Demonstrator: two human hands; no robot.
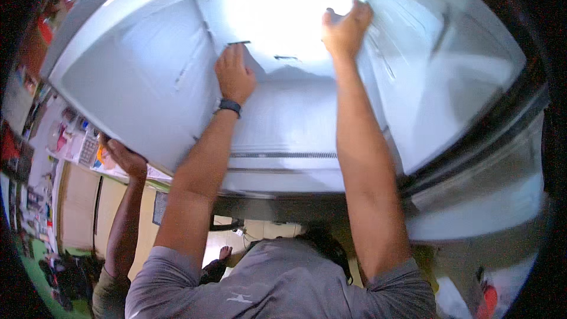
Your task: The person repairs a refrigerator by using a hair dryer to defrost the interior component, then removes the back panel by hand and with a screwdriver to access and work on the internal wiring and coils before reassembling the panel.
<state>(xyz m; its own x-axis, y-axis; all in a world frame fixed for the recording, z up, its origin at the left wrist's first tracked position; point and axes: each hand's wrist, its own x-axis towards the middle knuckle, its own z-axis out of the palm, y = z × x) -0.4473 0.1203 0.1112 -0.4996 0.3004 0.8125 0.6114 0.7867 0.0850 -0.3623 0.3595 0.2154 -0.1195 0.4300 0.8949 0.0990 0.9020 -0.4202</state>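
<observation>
The white interior of an appliance cabinet [295,118], probably a refrigerator, surrounds both my hands, with a glaring light [271,6] at its back. My left hand [235,74] has bent fingers together at a dark slot or clip [239,42] on the back panel; what they hold, if anything, is hidden. My right hand [348,32] is higher, at the light's right side, thumb and fingers apart against the panel near its upper right corner. A second dark slot [286,58] shows between my hands. A dark band circles my left wrist.
Another person's hand [127,153] rests by the cabinet's lower left edge. Cluttered shelves [82,142] with baskets and small items stand at the left. A dark gasket strip [443,159] runs along the right side. A light floor [215,245] and a bare foot [225,252] show below.
</observation>
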